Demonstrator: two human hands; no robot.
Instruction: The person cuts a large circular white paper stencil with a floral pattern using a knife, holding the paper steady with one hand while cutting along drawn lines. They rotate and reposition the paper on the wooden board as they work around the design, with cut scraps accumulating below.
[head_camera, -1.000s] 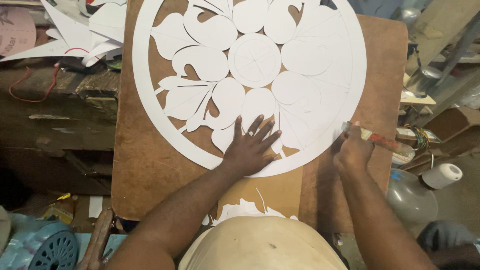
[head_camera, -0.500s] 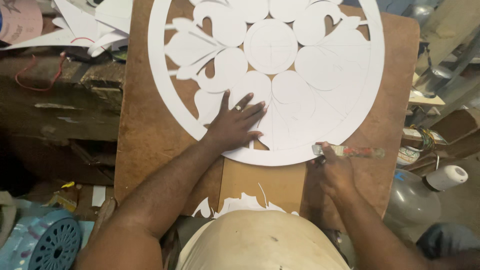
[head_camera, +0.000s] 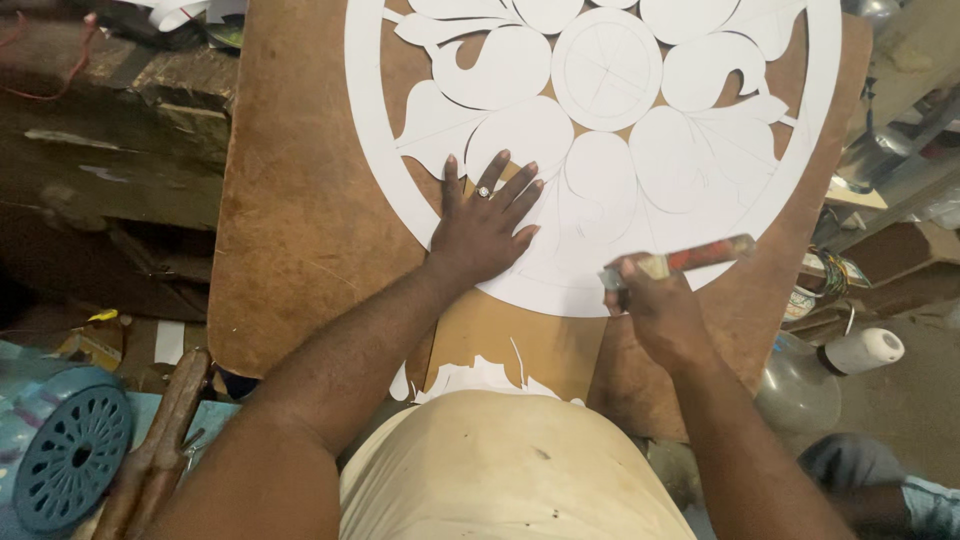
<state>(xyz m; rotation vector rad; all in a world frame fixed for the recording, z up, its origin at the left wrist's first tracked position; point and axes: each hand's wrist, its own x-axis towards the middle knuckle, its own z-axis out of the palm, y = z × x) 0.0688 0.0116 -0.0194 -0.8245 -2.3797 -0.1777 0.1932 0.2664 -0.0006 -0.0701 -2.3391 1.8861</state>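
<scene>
A large round white paper cut-out (head_camera: 600, 120) with a flower pattern lies on a brown board (head_camera: 300, 200). My left hand (head_camera: 485, 225) presses flat on its lower left part, fingers spread, a ring on one finger. My right hand (head_camera: 655, 315) grips a cutting knife with a reddish handle (head_camera: 680, 262) at the cut-out's lower rim, the blade end pointing left onto the paper.
A blue round slotted object (head_camera: 70, 455) and a wooden handle (head_camera: 160, 440) lie at lower left. A grey jug with a white cap (head_camera: 830, 370) stands at right. White paper scraps (head_camera: 480, 375) lie by the board's near edge. Dark clutter lies left of the board.
The view has shifted, so the cut-out sits further right and lower. My right hand with the knife has moved left along the lower rim. My left hand stays pressed on the paper.
</scene>
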